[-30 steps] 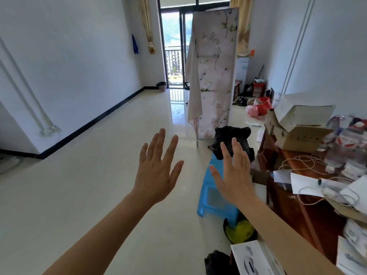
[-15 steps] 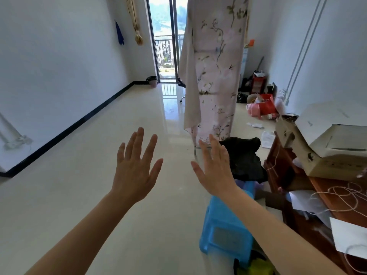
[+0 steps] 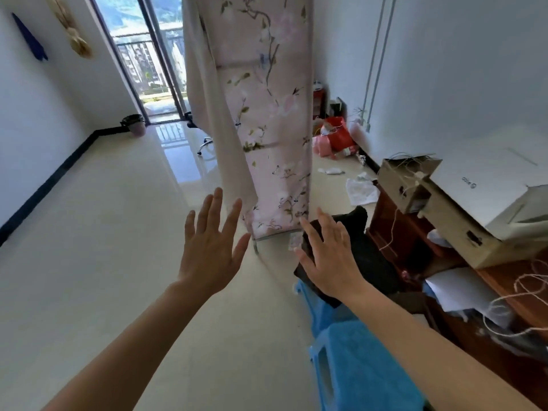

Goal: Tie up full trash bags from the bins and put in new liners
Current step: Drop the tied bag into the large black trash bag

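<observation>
1. Cream tiled floor (image 3: pixel 103 232) takes up most of the room. Task looks unstarted: no tied bag and no new liner in sight.
2. Floral fabric wardrobe (image 3: pixel 261 129) stands mid-floor, with its foot just beyond the hands.
3. Wooden desk (image 3: pixel 510 280) runs along the right wall, with cardboard boxes (image 3: pixel 462 232), papers and string piled on it.
4. Blue plastic stool (image 3: pixel 364 360) sits at the desk's left edge, with a black bundle (image 3: pixel 376 262) on its far end. Bag or cloth, can't tell.
5. Bin (image 3: pixel 135 126) with a dark liner is in the far left corner of the floor by the balcony door, well apart from the person. Fullness is too small to tell. My read: everything is left to do, meaning reach it, tie and reline.
6. Left hand (image 3: pixel 210 247) is raised, fingers straight and spread wide, holding nothing.
7. Right hand (image 3: pixel 329 259) is in the same pose, spread and empty, in front of the black bundle. Contact can't be told.
</observation>
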Demonstrator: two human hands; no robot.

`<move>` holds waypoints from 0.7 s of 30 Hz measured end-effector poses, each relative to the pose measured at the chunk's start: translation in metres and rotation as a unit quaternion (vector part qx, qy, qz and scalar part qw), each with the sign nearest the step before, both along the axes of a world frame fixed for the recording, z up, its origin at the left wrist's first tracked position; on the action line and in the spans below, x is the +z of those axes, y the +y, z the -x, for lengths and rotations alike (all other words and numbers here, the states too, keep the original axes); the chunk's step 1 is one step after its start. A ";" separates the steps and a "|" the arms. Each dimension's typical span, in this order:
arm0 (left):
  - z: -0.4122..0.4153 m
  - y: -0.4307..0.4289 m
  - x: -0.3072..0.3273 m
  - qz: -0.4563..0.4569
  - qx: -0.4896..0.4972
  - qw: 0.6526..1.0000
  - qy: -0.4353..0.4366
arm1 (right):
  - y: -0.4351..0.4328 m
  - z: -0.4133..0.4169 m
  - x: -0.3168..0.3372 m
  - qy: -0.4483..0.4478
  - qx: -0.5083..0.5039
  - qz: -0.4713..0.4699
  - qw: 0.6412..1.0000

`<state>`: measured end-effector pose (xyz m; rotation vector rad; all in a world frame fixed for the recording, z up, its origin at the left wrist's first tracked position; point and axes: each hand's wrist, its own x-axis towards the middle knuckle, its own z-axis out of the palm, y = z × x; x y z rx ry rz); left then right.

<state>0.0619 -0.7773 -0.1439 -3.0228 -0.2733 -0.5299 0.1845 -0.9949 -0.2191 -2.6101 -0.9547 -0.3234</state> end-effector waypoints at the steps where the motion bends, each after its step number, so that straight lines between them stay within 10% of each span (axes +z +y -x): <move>1: -0.026 0.005 -0.001 0.002 -0.020 1.000 0.003 | -0.004 -0.013 -0.002 0.007 -0.023 0.002 1.000; 21: -0.495 -0.044 -0.256 -0.056 -0.311 0.904 0.288 | -0.041 -0.277 -0.260 0.348 -0.351 -0.002 0.869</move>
